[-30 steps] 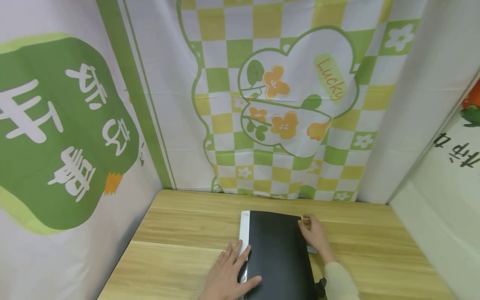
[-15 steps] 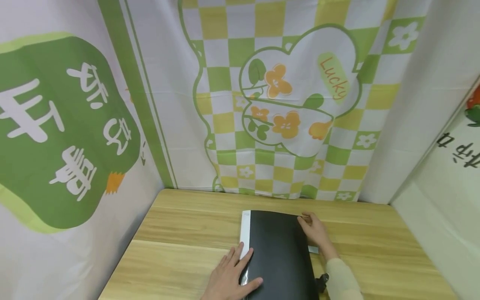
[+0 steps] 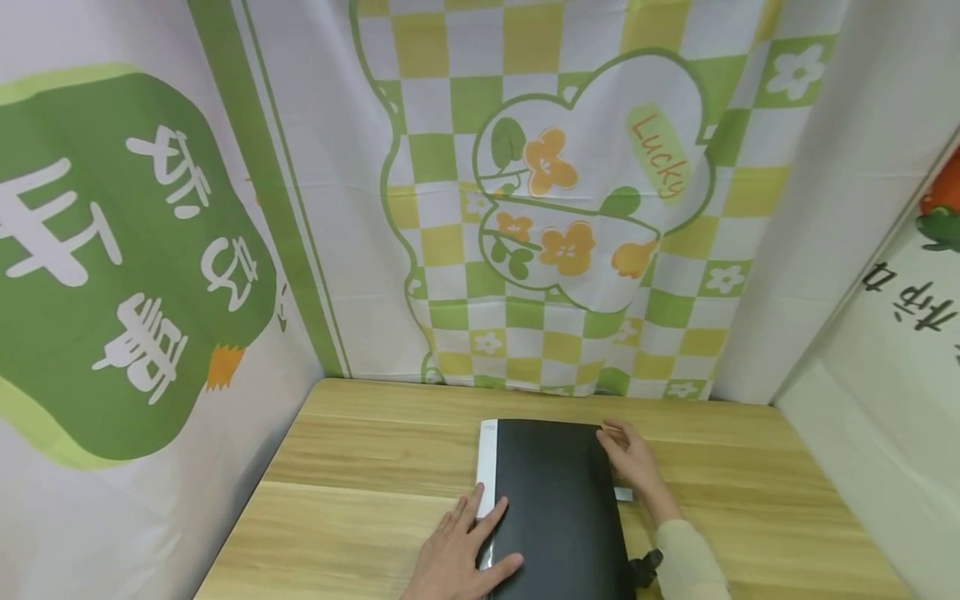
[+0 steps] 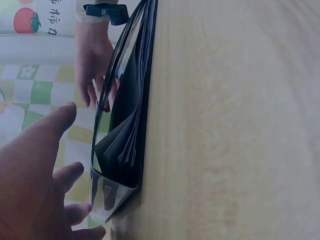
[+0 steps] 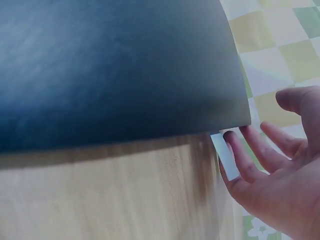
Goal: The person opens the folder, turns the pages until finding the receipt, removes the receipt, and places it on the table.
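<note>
A black document folder [image 3: 555,508] with a white spine strip [image 3: 487,454] lies on the table. My left hand [image 3: 457,554] rests across the spine side with fingers straight and spread, the thumb reaching over the cover. At the far right corner, my right hand [image 3: 637,467] touches the cover's edge. From the right wrist view, its fingertips [image 5: 245,131] sit at the corner's underside, thumb held apart. A short pale strip [image 5: 226,156] juts out beneath the cover there. Dark inner sheets [image 4: 127,135] fan inside the folder in the left wrist view, with the cover raised above them.
The wooden table [image 3: 360,475] meets a checkered cloth wall [image 3: 555,333] just beyond the folder. Cloth walls also stand at left [image 3: 142,267] and right [image 3: 885,400]. A small black device [image 3: 645,568] sits at my right wrist, beside the folder's edge.
The cover's far right corner has risen slightly, so its far edge looks straighter. My right hand has moved up a little with it. The left hand keeps nearly the same place.
</note>
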`<state>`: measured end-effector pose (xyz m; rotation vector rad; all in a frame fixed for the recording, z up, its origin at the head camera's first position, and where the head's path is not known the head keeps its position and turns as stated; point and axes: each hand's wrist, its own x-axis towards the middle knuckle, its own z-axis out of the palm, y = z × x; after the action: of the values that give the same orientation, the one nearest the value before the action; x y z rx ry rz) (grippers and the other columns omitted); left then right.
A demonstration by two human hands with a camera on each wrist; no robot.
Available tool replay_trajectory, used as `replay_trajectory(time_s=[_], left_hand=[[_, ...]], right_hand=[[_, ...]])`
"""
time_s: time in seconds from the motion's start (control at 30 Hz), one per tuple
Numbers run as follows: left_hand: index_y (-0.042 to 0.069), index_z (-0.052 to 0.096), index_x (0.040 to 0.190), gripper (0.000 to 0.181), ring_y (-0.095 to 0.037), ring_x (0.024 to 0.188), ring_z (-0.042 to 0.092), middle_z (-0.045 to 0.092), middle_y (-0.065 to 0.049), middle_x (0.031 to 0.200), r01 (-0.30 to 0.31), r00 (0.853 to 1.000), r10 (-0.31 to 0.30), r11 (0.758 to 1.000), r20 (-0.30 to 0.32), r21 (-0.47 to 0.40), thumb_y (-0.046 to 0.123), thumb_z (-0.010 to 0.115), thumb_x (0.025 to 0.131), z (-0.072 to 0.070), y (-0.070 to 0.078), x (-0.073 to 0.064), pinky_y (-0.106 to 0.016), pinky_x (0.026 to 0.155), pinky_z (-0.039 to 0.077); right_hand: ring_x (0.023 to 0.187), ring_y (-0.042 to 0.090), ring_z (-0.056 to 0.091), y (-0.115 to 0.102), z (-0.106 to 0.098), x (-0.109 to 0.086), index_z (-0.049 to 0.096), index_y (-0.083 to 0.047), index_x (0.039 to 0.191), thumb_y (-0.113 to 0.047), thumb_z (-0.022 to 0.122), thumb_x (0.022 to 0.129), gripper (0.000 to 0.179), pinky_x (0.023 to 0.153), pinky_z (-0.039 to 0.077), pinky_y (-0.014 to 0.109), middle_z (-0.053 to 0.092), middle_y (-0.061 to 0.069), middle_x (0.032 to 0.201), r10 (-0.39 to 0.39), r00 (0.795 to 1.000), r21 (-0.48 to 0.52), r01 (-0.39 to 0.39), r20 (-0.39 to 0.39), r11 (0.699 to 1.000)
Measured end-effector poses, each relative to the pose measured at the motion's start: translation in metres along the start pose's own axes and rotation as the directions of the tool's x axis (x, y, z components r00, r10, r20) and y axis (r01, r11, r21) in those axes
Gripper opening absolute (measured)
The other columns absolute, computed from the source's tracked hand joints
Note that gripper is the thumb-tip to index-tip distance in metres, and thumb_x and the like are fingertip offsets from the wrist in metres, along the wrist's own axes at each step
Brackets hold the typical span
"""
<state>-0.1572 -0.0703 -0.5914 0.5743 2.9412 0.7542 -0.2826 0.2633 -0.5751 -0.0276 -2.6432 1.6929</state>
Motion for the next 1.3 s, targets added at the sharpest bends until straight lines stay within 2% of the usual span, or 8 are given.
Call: replay_trajectory(time_s=[0.33,0.47,0.57,0.73,0.87,0.93,1.03,1.3], left_hand=[[0.040,0.040,0.164,0.081,-0.038,0.154,0.037,0.023,-0.008,0.175,0.036,0.999,-0.036,0.999,0.025,-0.006,0.082,0.047,0.095,0.000,0.003,-0.001,-0.060,0.116,0.040],[0.041,0.038,0.164,0.082,-0.037,0.153,0.038,0.022,-0.007,0.176,0.043,0.998,-0.043,0.999,0.035,-0.007,0.083,0.047,0.094,0.002,0.004,-0.001,-0.063,0.110,0.046],[0.040,0.036,0.165,0.084,-0.039,0.152,0.039,0.022,-0.009,0.175,0.035,0.999,-0.035,0.999,0.034,-0.008,0.083,0.048,0.094,0.003,0.004,-0.001,-0.064,0.106,0.048],[0.036,0.032,0.167,0.087,-0.037,0.156,0.032,0.020,-0.013,0.175,0.010,1.000,-0.009,1.000,0.021,-0.023,0.081,0.049,0.095,0.003,0.004,0.001,-0.062,0.116,0.040],[0.034,0.031,0.168,0.088,-0.036,0.158,0.027,0.019,-0.015,0.175,0.004,1.000,-0.004,1.000,0.013,-0.028,0.081,0.048,0.095,0.004,0.005,0.002,-0.060,0.121,0.034],[0.034,0.031,0.168,0.088,-0.036,0.159,0.027,0.019,-0.015,0.175,0.007,1.000,-0.006,1.000,0.013,-0.030,0.082,0.047,0.095,0.005,0.005,0.002,-0.060,0.121,0.034],[0.034,0.030,0.168,0.089,-0.036,0.158,0.027,0.019,-0.014,0.175,0.013,1.000,-0.012,0.999,0.019,-0.042,0.082,0.047,0.095,0.005,0.007,0.002,-0.061,0.120,0.035],[0.040,0.029,0.167,0.092,-0.049,0.146,0.044,0.018,-0.012,0.176,0.051,0.998,-0.048,0.998,0.049,-0.048,0.087,0.046,0.091,0.003,0.007,0.002,-0.068,0.107,0.046]], right_hand=[[0.139,0.051,0.051,-0.005,-0.003,-0.014,0.040,-0.005,0.159,-0.038,0.058,0.110,0.061,0.097,0.057,0.054,0.046,0.032,0.155,-0.030,1.000,0.067,0.030,0.005,0.997],[0.139,0.052,0.050,-0.007,-0.004,-0.021,0.039,-0.005,0.160,-0.036,0.059,0.110,0.062,0.095,0.058,0.054,0.045,0.032,0.155,-0.043,0.999,0.090,0.043,0.003,0.995],[0.137,0.050,0.052,-0.010,-0.005,-0.025,0.039,-0.006,0.161,-0.033,0.059,0.110,0.061,0.093,0.058,0.047,0.045,0.031,0.156,-0.062,0.998,0.109,0.063,-0.013,0.992],[0.133,0.046,0.055,-0.020,-0.006,-0.034,0.040,-0.008,0.159,-0.030,0.060,0.110,0.057,0.087,0.055,0.034,0.046,0.027,0.157,-0.089,0.996,0.143,0.092,-0.031,0.985],[0.136,0.052,0.052,-0.032,-0.007,-0.042,0.042,-0.010,0.159,-0.033,0.061,0.109,0.058,0.100,0.054,0.046,0.044,0.026,0.159,-0.096,0.995,0.143,0.098,-0.019,0.985],[0.140,0.054,0.048,-0.035,-0.008,-0.046,0.041,-0.012,0.159,-0.035,0.061,0.109,0.058,0.108,0.048,0.057,0.042,0.025,0.161,-0.089,0.996,0.148,0.089,-0.003,0.985],[0.141,0.054,0.046,-0.040,-0.011,-0.054,0.040,-0.015,0.160,-0.034,0.060,0.110,0.058,0.111,0.041,0.069,0.040,0.024,0.163,-0.073,0.997,0.175,0.067,0.024,0.982],[0.140,0.055,0.047,-0.047,-0.018,-0.075,0.038,-0.012,0.160,-0.031,0.059,0.110,0.057,0.105,0.047,0.068,0.035,0.028,0.165,-0.066,0.995,0.178,0.052,0.073,0.983]])
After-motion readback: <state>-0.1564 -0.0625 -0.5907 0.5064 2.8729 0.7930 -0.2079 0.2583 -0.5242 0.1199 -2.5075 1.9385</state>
